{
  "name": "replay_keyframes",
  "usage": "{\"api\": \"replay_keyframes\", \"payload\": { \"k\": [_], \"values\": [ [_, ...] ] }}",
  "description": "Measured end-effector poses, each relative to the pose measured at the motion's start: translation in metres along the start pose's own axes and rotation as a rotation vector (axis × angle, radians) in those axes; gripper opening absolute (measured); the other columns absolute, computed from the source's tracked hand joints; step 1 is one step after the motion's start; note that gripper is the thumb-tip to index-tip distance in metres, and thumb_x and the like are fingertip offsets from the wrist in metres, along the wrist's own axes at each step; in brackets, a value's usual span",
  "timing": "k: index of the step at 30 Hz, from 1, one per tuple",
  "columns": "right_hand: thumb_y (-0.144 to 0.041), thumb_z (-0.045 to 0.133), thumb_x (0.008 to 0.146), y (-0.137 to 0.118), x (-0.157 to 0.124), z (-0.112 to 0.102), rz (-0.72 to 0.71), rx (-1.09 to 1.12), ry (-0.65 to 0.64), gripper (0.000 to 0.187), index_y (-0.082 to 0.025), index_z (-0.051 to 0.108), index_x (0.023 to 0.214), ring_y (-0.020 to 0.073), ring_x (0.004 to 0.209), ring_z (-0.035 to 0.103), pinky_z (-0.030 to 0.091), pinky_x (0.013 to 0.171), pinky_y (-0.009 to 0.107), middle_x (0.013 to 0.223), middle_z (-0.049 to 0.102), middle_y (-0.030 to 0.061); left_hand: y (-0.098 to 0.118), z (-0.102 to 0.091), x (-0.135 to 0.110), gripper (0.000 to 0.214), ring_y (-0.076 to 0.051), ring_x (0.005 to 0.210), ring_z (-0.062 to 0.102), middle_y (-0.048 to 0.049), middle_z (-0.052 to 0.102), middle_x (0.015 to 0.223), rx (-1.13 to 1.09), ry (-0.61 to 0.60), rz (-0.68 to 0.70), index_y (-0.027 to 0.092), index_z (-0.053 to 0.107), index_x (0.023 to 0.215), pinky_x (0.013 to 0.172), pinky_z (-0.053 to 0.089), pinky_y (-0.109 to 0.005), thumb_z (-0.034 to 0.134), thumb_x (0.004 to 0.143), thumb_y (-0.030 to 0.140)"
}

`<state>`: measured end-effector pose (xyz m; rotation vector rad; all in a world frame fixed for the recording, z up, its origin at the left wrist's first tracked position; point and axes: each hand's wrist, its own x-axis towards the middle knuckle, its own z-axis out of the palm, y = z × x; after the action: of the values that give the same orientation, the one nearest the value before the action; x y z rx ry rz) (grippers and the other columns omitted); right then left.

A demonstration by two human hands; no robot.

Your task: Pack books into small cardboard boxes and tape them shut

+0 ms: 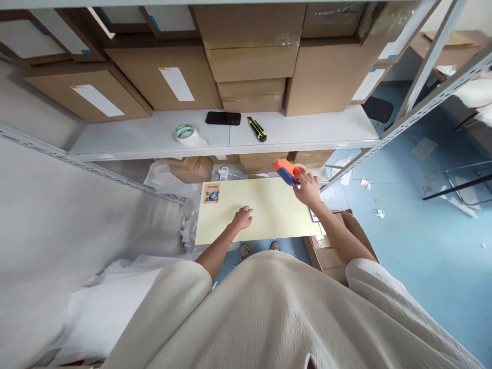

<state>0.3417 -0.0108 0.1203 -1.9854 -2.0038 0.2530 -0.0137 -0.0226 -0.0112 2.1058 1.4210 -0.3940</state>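
Note:
A pale yellow flat box lies in front of me below the shelf, with a small coloured label at its far left corner. My left hand rests on the box's top near the middle, its fingers curled down against the surface. My right hand is closed on an orange and blue tape dispenser, held at the box's far right corner.
On the white shelf lie a roll of tape, a black phone and a yellow-black utility knife, with brown cartons stacked behind. An open cardboard box stands at my right. White wrapping sheets pile up on the left. Paper scraps litter the blue floor.

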Motion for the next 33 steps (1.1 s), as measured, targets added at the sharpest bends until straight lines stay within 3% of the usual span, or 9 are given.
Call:
{"api": "replay_keyframes", "payload": {
  "k": [7,12,23,33],
  "values": [
    [-0.024,0.062,0.100,0.009,-0.074,0.100,0.258,0.073,-0.307,0.040,-0.021,0.071,0.139,0.0406,0.145,0.056,0.043,0.118,0.053,0.162,0.066,0.0209,-0.008,0.008,-0.005,0.053,-0.032,0.168,0.046,-0.0142,0.046,0.183,0.036,-0.067,0.019,0.024,0.061,0.164,0.133,0.044,-0.048,0.048,0.113,0.027],
    [-0.022,0.060,0.101,0.016,-0.104,0.140,0.378,0.076,-0.364,0.037,-0.020,0.069,0.138,0.0389,0.147,0.056,0.044,0.118,0.054,0.157,0.069,0.0216,-0.016,0.012,-0.010,0.051,-0.033,0.165,0.049,-0.0135,0.051,0.179,0.052,-0.106,0.033,0.027,0.063,0.162,0.131,0.046,-0.047,0.051,0.112,0.029],
    [-0.023,0.059,0.101,0.031,-0.116,0.162,0.478,0.038,-0.317,0.037,-0.020,0.071,0.136,0.0408,0.133,0.064,0.043,0.116,0.056,0.133,0.075,0.0237,-0.009,0.011,-0.014,0.052,-0.034,0.164,0.050,-0.0138,0.052,0.178,0.041,-0.134,0.013,0.027,0.062,0.164,0.131,0.046,-0.049,0.050,0.113,0.030],
    [-0.035,0.056,0.106,0.028,-0.105,0.147,0.389,-0.019,-0.260,0.037,-0.018,0.066,0.137,0.0428,0.134,0.058,0.044,0.113,0.055,0.143,0.069,0.0257,-0.007,0.012,-0.020,0.052,-0.035,0.163,0.051,-0.0152,0.054,0.177,-0.020,-0.108,-0.004,0.024,0.062,0.163,0.131,0.046,-0.051,0.048,0.113,0.030]
  ]
}}
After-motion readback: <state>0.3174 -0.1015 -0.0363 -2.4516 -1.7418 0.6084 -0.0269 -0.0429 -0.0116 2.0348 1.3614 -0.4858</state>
